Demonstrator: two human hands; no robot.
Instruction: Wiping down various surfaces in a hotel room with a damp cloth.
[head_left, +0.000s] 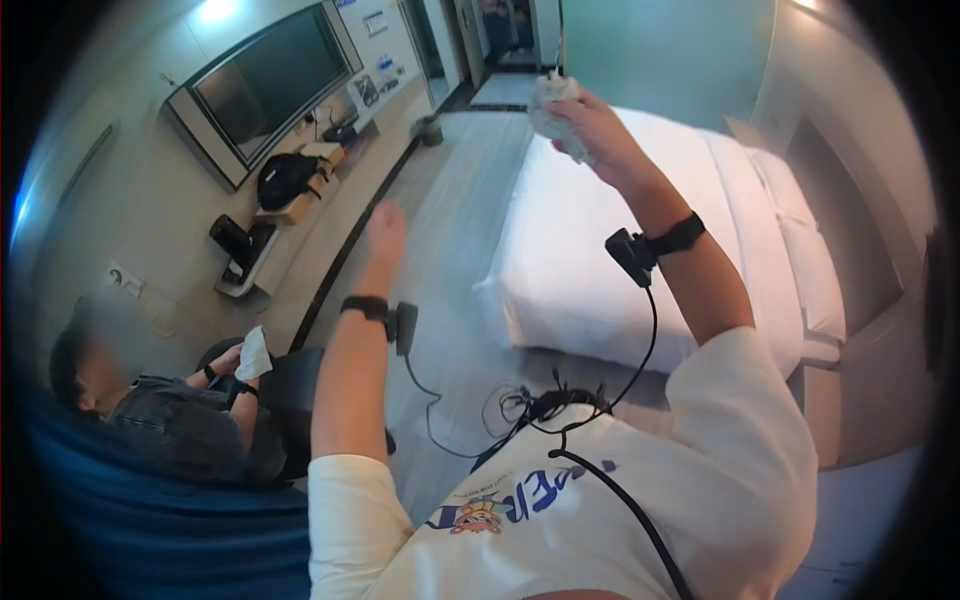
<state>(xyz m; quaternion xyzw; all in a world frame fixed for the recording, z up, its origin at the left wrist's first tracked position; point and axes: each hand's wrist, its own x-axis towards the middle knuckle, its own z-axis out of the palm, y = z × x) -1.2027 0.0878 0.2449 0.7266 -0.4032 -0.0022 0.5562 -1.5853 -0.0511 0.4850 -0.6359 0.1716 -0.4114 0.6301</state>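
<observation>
My right hand (592, 135) is raised at the upper middle, closed around a crumpled whitish cloth (553, 109) that hangs out on both sides of the fingers. Behind and below that forearm lies a bed with a white cover (600, 247). Out in front at centre left is my left hand (387, 225), above the floor; it looks curled, and nothing shows in it, though it is blurred. Each wrist has a black strap with a small black device, and cables run from these to my waist.
At the lower left a seated person (180, 420) holds a white cloth (255, 354). A wall television (277, 82) hangs above a long shelf with a black backpack (286, 180) and a black kettle (231, 238). A small bin (430, 131) stands on the floor; people are at the far doorway.
</observation>
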